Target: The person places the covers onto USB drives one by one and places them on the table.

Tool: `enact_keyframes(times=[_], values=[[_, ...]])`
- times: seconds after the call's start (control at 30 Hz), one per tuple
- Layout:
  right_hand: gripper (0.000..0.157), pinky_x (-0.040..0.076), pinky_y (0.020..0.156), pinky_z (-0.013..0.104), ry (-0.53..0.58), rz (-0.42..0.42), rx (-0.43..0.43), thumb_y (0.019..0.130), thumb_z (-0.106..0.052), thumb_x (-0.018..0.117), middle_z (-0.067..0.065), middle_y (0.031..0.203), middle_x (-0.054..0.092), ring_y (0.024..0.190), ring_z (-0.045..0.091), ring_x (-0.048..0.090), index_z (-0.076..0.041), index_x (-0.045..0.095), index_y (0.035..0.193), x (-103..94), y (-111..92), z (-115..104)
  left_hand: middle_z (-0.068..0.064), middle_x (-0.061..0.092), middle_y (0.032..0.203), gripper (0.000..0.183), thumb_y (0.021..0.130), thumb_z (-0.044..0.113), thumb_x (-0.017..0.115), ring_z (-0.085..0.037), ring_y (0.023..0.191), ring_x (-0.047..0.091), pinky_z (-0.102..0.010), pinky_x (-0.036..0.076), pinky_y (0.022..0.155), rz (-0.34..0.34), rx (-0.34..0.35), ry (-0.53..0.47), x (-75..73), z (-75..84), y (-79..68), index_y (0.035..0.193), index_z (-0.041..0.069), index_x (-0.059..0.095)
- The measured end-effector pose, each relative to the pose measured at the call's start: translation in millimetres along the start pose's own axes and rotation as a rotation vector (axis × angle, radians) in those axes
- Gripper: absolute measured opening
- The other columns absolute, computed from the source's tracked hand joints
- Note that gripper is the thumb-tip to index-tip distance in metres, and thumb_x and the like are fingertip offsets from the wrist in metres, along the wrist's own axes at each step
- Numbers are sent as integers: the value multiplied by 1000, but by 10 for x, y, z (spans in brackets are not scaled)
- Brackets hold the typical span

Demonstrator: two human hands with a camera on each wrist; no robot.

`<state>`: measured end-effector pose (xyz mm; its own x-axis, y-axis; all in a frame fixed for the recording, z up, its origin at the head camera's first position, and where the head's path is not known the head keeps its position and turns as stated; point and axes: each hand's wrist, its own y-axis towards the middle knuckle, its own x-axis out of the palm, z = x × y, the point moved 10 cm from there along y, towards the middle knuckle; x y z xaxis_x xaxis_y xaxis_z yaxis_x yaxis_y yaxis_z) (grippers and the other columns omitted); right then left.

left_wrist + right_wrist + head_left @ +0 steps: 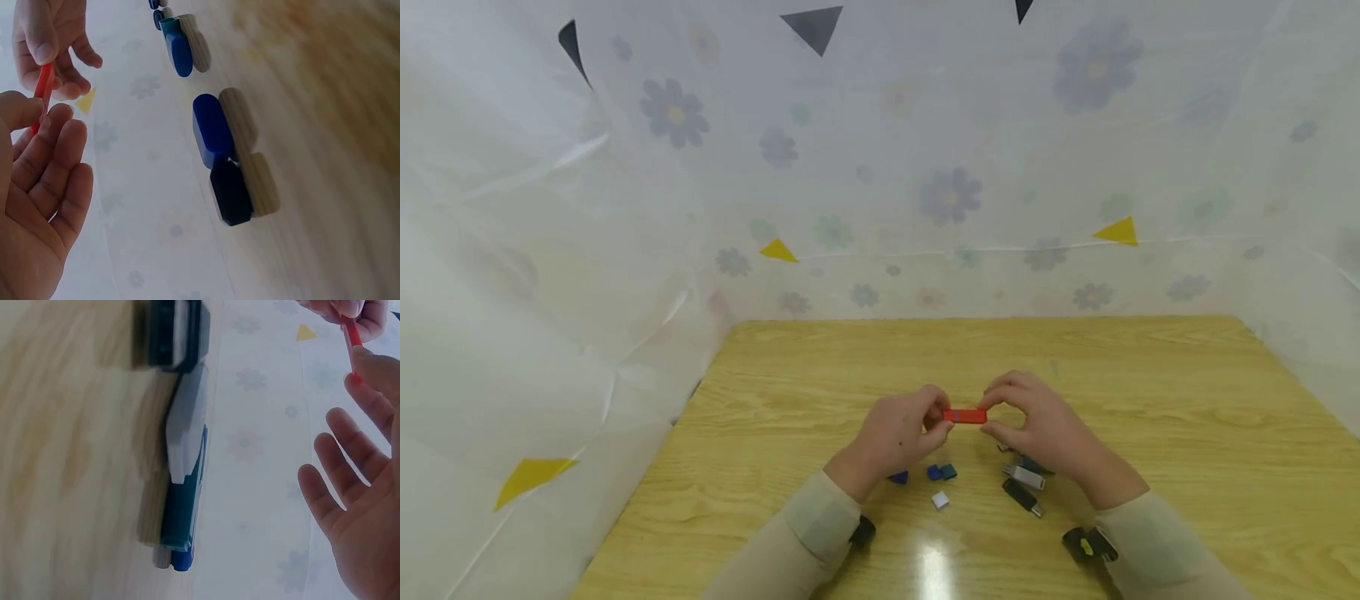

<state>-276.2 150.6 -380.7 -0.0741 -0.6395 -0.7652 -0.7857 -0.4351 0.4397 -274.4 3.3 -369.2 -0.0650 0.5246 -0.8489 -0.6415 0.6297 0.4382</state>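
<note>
Both hands hold a red USB stick (968,416) level between them, raised over the table. My left hand (901,429) pinches its left end between thumb and fingers. Thumb and forefinger of my right hand (1036,421) pinch the other end, with the remaining fingers spread in the right wrist view. A thin line crosses the stick near the left fingertips. Below the hands lie small blue caps (934,472), a teal cap (949,472) and a white cap (940,500). Under the right hand are a white USB stick (1027,477) and a black USB stick (1021,496).
A wooden table (775,375) carries everything. A dark blue cap and a near-black cap (230,192) stand end to end in the left wrist view. Teal and blue sticks (182,519) lie beyond the white one. A flowered plastic sheet (880,167) surrounds the table.
</note>
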Motion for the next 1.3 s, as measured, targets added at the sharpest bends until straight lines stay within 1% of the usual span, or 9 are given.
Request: enact_keyframes(times=[0.17,0.3,0.47,0.63,0.73,0.9,1.07,1.17,1.3], values=[[20,51,89,49,-23,-11,-15,86,-21,84,-1,119,62,110,21,56,-24,72,102,21,35,29,10,70,85,15,98,24,69,9,59,49,-10,38,53,-34,-17,7,40,-36,12,107,13,64],[18,51,89,49,-41,-26,2,87,-21,83,0,120,61,109,23,58,-22,73,100,54,106,135,11,69,85,20,98,25,68,8,60,51,-11,41,55,-44,-50,-18,50,-107,3,114,13,64],[11,49,93,53,-37,-73,103,90,-23,80,5,125,59,115,31,57,-22,74,99,104,224,389,14,68,85,27,99,26,68,6,64,54,-16,45,59,-63,-146,-51,52,-281,-45,122,14,63],[4,43,99,59,-12,-136,241,94,-25,76,12,134,54,125,39,51,-22,74,97,187,323,667,15,67,86,24,99,26,67,4,67,56,-20,47,60,-88,-221,-68,45,-413,-100,122,17,64],[3,42,101,60,-10,-161,281,93,-24,75,15,135,53,125,41,50,-21,75,95,231,382,765,15,67,87,23,100,27,67,3,67,56,-21,48,60,-118,-267,-86,57,-488,-134,121,18,64],[5,43,99,57,-66,-207,272,90,-22,78,16,128,56,120,40,53,-18,76,92,335,503,854,11,68,95,24,100,28,67,-1,70,57,-23,48,61,-123,-327,-77,47,-621,-170,121,18,66],[4,45,95,56,-78,-278,289,88,-21,79,14,123,56,114,38,54,-20,76,89,486,562,954,8,68,100,23,99,27,67,-10,84,62,-27,50,67,-105,-360,-61,15,-751,-195,119,16,68],[4,47,92,55,-110,-315,288,87,-21,79,12,120,58,111,37,56,-22,76,89,547,580,961,6,68,100,23,99,26,67,-16,89,64,-29,51,69,-107,-369,-71,4,-795,-214,119,14,68],[4,49,88,55,-174,-359,266,87,-22,79,10,118,59,107,35,57,-23,75,89,576,594,906,7,68,99,22,99,26,67,-18,91,64,-30,50,69,-109,-364,-67,-3,-806,-222,118,14,68]])
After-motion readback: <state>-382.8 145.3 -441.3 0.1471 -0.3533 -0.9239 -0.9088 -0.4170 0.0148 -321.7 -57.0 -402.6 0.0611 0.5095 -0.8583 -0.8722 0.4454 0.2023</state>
